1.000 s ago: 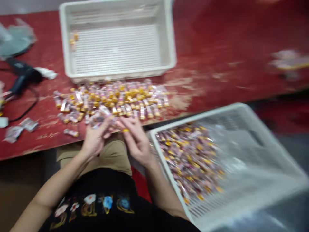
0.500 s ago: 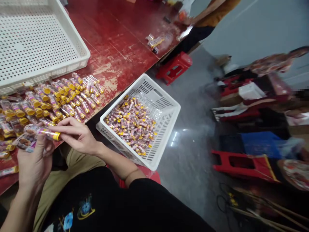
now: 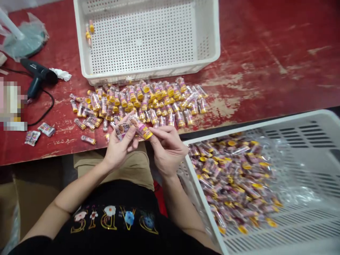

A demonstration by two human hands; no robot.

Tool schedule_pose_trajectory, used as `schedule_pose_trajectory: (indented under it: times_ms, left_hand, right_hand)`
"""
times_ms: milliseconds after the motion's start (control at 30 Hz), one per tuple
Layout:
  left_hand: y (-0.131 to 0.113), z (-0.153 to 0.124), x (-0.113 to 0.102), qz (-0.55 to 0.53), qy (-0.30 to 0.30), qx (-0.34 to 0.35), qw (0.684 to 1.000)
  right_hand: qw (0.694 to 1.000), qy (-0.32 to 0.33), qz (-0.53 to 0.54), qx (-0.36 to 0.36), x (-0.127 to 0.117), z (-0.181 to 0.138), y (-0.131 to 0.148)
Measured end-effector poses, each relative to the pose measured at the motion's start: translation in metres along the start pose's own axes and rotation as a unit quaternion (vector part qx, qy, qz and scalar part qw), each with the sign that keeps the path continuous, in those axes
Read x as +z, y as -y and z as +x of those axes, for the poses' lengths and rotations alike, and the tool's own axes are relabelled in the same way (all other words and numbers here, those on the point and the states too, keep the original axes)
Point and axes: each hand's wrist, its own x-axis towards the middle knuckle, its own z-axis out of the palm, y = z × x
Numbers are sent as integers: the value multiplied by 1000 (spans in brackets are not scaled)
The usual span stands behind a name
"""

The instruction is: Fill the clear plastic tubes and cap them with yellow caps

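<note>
My left hand [image 3: 118,148] is closed round a small stack of flat printed sleeves [image 3: 122,130], with the thumb on top. A small clear tube with a yellow cap and a printed wrap [image 3: 143,130] lies between my two hands. The fingers of my right hand [image 3: 169,150] pinch its yellow end. The far end of this tube rests against the sleeves near my left thumb. Just beyond my hands, many similar yellow-capped tubes [image 3: 132,95] lie in a heap on the red table [image 3: 247,76].
A white perforated crate [image 3: 148,46] on the table has a few tubes in its corner. At right, a slatted white basket [image 3: 300,223] holds many tubes. A black hair dryer [image 3: 39,76] and small printed packs [image 3: 46,129] lie at left, near a stand base wrapped in plastic [image 3: 26,39].
The view has swung left, so the hair dryer and packs now show and the co-workers are out of sight. My hands still hold the tube and sleeves together.
</note>
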Motion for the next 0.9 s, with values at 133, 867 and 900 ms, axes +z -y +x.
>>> schedule_pose_trajectory:
  times_ms: [133, 867, 900]
  left_hand:
    - [1, -2, -1, -11, 14, -8, 1000]
    - [-16, 26, -54, -54, -126, -30, 990]
    - [-17, 31, -63, -40, -120, -29, 992]
  right_hand:
    - [999, -13, -26, -13, 0, 0, -1]
    - [972, 22, -207, -105, 48, 127, -97]
    - [965, 32, -229, -121, 47, 131, -101]
